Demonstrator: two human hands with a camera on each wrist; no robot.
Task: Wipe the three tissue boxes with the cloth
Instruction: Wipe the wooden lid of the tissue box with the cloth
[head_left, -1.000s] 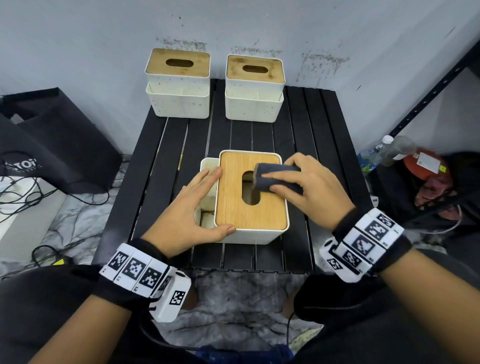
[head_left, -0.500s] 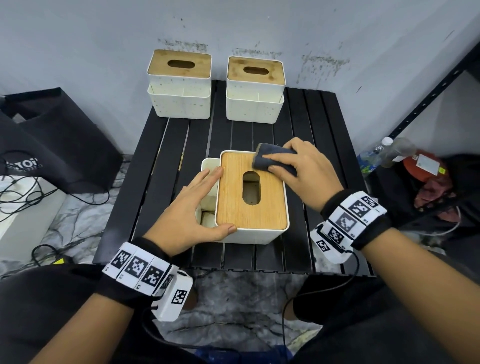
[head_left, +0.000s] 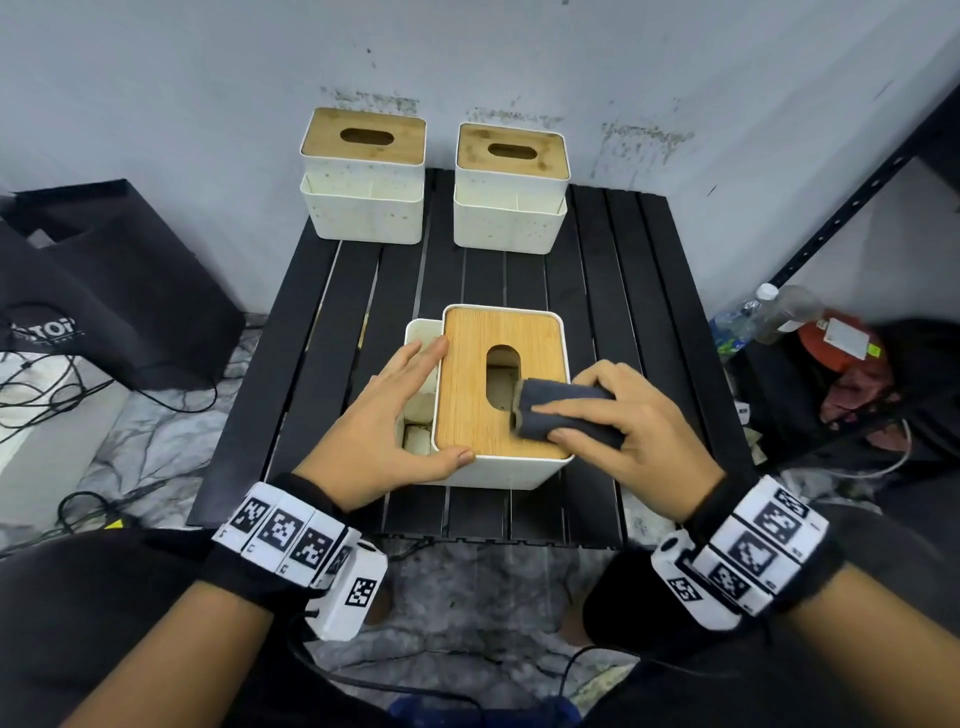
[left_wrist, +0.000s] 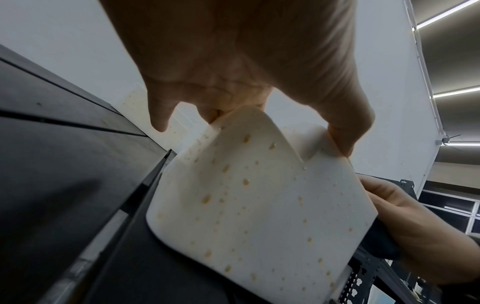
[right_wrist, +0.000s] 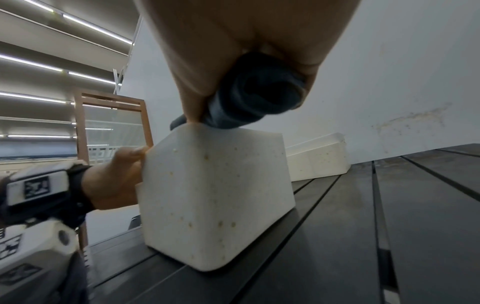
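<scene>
The near tissue box (head_left: 467, 410), white with a slotted wooden lid, stands mid-table; its speckled side fills the left wrist view (left_wrist: 254, 201) and the right wrist view (right_wrist: 215, 195). My left hand (head_left: 384, 421) steadies it, straight fingers along the lid's left edge over the side compartment, thumb against the front edge. My right hand (head_left: 639, 436) grips a folded dark cloth (head_left: 561, 415) and presses it on the lid's near right part, beside the slot. From below the cloth (right_wrist: 257, 96) shows bunched in the fingers. Two more tissue boxes (head_left: 363, 176) (head_left: 509, 187) stand against the wall.
The black slatted table (head_left: 623, 291) is small, with its front edge just before my wrists. A black bag (head_left: 104, 291) and cables lie on the floor at left. Plastic bottles (head_left: 763, 312) and a black metal rack (head_left: 857, 192) are at right.
My right hand has drawn the cloth from the lid's far right corner back toward me, to the near right side of the slot. The left hand has stayed in place.
</scene>
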